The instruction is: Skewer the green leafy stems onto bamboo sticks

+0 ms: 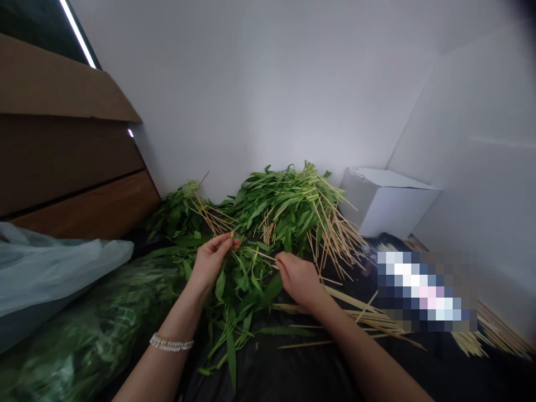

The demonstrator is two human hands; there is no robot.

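My left hand (pixel 213 258) pinches a green leafy stem (pixel 233 237) between thumb and fingertips, its long narrow leaves hanging below. My right hand (pixel 298 277) is closed around a thin wooden skewer (pixel 264 254), which points left toward the greens between my hands. Whether the tip pierces a stem is too small to tell. Below both hands, loose leafy stems (pixel 238 318) spread over a black covering. Just beyond sits a large pile of greens on skewers (pixel 288 195), the bare skewer ends (pixel 335 234) fanning out to the right.
A smaller skewered bunch (pixel 180 206) lies back left. Plastic-bagged greens (pixel 96 312) and a pale plastic bag (pixel 54 268) fill the left, below a cardboard box (pixel 62 95). Loose skewers (pixel 368 318) lie right of my hands. A white box (pixel 385 195) stands against the wall, near a pixelated patch.
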